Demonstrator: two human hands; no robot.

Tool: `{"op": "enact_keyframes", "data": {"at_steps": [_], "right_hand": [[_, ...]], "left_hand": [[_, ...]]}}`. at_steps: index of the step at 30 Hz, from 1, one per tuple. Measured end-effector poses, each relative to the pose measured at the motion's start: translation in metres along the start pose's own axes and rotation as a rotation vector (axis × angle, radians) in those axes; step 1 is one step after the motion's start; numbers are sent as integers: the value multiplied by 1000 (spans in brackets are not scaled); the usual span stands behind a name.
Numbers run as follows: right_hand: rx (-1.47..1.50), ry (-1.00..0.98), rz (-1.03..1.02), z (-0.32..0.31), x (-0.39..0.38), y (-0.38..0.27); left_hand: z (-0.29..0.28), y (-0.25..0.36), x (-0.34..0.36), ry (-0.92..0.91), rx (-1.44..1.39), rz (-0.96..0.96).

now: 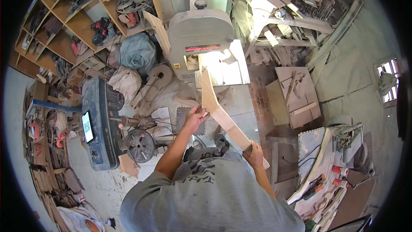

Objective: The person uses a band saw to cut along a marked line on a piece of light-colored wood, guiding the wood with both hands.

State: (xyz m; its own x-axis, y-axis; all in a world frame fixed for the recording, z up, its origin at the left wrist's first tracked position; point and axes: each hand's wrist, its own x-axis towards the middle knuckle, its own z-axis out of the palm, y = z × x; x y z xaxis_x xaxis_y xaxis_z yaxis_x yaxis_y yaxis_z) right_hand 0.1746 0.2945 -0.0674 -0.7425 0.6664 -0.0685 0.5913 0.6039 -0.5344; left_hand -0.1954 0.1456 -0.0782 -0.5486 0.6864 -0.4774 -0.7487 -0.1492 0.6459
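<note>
Gripping the curved wooden piece (223, 116) at both ends, the right hand (256, 154) is clamped on its near end and the left hand (195, 116) pinches its middle at 11 o'clock. Its far tip, seemingly close to the band saw (201, 38) at 12 o'clock, could knock it. A drill press (101, 124) crowds 9 o'clock.

I hold a curved wooden piece (219, 111) before me, my left hand (195, 116) at its middle, my right hand (256, 154) at its near end. Its far end reaches the band saw (201, 38) ahead. A drill press (101, 122) stands to my left, shelves (81, 17) behind it.
</note>
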Motion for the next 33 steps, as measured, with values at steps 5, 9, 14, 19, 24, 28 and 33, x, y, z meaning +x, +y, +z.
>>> {"op": "enact_keyframes", "data": {"at_steps": [5,9,14,19,24,28,33], "right_hand": [[-38,33,-69,12,-2,-6],[6,38,-92,3,18,-18],[-13,0,-291,-45,58,-31],[7,-153,-418,-106,108,9],[60,-403,-485,-138,172,37],[161,-718,-219,-142,259,45],[322,-167,-552,-92,437,-8]], "left_hand": [[20,-11,-29,-77,6,59],[43,-1,-35,27,4,123],[38,13,-25,29,-71,121],[32,-16,-19,-135,-166,96],[77,-40,-3,91,-213,-29],[66,-60,2,237,-218,20],[110,-60,-17,564,-212,147]]}}
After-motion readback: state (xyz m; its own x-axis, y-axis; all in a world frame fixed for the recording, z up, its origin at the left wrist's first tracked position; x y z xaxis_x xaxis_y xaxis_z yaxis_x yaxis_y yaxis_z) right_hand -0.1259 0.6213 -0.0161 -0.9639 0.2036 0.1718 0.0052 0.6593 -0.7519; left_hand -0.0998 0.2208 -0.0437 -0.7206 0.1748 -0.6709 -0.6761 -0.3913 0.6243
